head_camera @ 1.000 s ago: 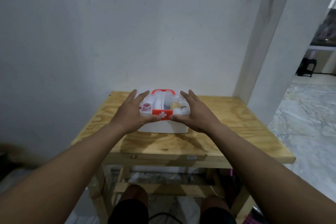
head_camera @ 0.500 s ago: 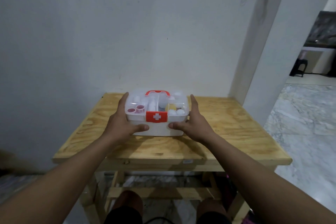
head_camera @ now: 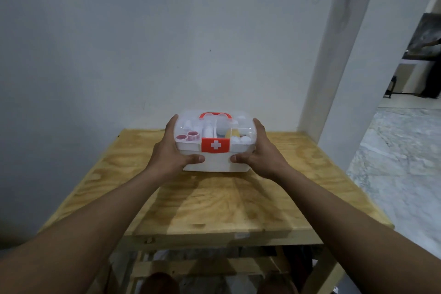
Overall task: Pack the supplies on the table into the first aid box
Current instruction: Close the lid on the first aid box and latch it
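- The first aid box [head_camera: 216, 164] sits on the far half of the wooden worktop [head_camera: 214, 205], close to the pale wall [head_camera: 167, 43], with its long side facing the person.
- Its clear lid [head_camera: 243, 124] is down. The red latch [head_camera: 215, 145] with a white cross sits at the middle of the front edge, and the red handle [head_camera: 215, 115] lies flat on top.
- Through the lid, pink tape rolls [head_camera: 192, 135] show in the left compartment and white cotton balls [head_camera: 241, 139] in the right.
- The left hand [head_camera: 169, 150] clasps the box's left end: the fingers run up along the side wall and the thumb [head_camera: 195, 159] is hooked across the white front.
- The right hand [head_camera: 263, 153] mirrors it on the right end, with the fingers along the side and the thumb [head_camera: 238, 158] pressed to the front.
- Both arms reach straight forward and converge on the box, wrists just above the worktop.
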A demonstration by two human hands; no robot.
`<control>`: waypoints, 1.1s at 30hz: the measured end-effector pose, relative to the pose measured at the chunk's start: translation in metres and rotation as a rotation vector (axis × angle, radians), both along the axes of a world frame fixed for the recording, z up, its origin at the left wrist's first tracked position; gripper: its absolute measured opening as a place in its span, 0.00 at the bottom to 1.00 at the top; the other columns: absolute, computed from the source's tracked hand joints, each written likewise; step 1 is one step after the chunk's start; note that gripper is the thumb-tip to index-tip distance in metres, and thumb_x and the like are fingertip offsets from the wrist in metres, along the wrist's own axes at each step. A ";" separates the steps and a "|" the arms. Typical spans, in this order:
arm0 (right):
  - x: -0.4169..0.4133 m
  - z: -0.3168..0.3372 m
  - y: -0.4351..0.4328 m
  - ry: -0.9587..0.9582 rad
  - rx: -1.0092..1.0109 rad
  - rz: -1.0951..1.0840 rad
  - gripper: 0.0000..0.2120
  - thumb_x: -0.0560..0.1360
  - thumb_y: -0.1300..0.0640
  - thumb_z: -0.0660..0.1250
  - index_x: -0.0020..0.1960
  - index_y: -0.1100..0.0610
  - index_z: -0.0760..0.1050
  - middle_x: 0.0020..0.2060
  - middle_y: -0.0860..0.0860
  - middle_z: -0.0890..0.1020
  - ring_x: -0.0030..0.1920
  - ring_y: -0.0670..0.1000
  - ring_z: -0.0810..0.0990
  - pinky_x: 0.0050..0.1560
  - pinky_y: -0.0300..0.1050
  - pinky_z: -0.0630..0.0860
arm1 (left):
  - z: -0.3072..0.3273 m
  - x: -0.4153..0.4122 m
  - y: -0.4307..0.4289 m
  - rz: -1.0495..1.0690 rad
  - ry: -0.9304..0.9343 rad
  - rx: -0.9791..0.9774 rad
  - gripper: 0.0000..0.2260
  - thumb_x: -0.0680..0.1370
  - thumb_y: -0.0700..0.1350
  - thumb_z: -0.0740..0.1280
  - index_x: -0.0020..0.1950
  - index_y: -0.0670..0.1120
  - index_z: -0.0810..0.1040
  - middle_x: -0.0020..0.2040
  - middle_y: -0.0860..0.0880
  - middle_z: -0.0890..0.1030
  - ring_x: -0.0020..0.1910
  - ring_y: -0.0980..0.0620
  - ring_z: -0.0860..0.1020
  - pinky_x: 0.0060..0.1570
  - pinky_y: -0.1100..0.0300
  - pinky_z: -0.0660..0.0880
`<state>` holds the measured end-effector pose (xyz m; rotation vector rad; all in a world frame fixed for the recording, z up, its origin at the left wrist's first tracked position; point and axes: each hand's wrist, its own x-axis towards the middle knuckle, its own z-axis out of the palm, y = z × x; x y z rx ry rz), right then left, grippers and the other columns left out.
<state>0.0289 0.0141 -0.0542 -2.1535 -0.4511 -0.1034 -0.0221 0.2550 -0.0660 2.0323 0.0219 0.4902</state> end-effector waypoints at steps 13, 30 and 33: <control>0.095 0.001 -0.010 0.078 0.005 -0.085 0.56 0.68 0.58 0.80 0.81 0.47 0.44 0.71 0.50 0.71 0.68 0.56 0.74 0.65 0.58 0.76 | -0.005 0.106 -0.029 0.027 -0.003 -0.036 0.43 0.66 0.44 0.82 0.75 0.51 0.62 0.67 0.51 0.75 0.62 0.49 0.76 0.48 0.62 0.78; 0.104 0.009 -0.010 0.146 -0.113 -0.107 0.62 0.71 0.62 0.77 0.80 0.50 0.29 0.75 0.55 0.67 0.69 0.58 0.74 0.61 0.53 0.77 | -0.004 0.119 -0.038 0.089 0.088 0.006 0.50 0.67 0.42 0.82 0.79 0.52 0.53 0.71 0.49 0.71 0.66 0.46 0.74 0.56 0.49 0.78; 0.081 0.026 -0.018 0.098 -0.157 -0.152 0.59 0.73 0.64 0.75 0.80 0.50 0.28 0.73 0.58 0.70 0.65 0.58 0.77 0.52 0.47 0.77 | 0.011 0.093 -0.047 0.122 0.112 0.051 0.51 0.69 0.39 0.79 0.81 0.50 0.49 0.74 0.47 0.68 0.70 0.43 0.71 0.58 0.52 0.75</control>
